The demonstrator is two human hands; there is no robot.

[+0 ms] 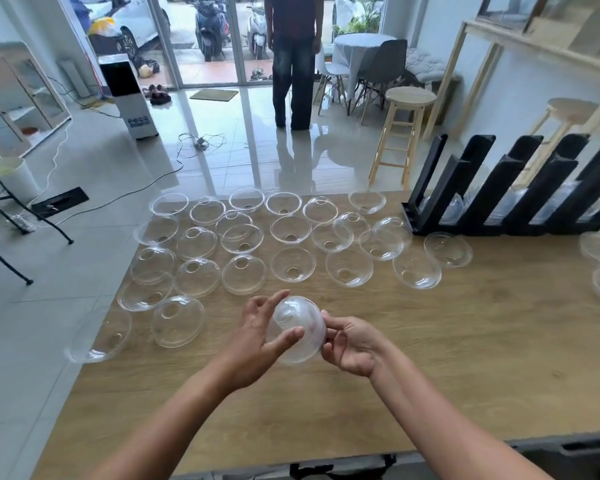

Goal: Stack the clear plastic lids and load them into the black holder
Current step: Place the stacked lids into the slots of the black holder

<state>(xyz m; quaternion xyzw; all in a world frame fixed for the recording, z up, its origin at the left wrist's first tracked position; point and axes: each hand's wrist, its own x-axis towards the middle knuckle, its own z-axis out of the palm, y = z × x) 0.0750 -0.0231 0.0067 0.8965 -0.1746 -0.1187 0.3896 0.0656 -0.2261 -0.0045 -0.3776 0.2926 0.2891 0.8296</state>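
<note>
Wooden worktop (465,358) fills the near half of my view, and just above its near middle I have both hands on one domed lid (300,327), lifted clear of the wood. My left hand (257,341) pinches it, thumb across the front and fingers spread behind the dome; my right hand (352,346) has its fingers curled onto the rim at the right side. Whether that is one lid or a few nested together I cannot tell through the clear plastic. I judge this as the stacking step, early on. Beyond my hands the loose lids (293,268) lie in rough rows across the left and middle of the worktop, some dome up, some rim up, a few overlapping, one hanging over the left edge. My next move should be to reach for a near one, turn it the same way as the one held, and seat it squarely so the domes nest. At the far right stands the black holder (478,188), slots slanted, with some lids seemingly inside already. Past it are a stool (407,98) and a person (293,64) standing on the floor (222,161).
</note>
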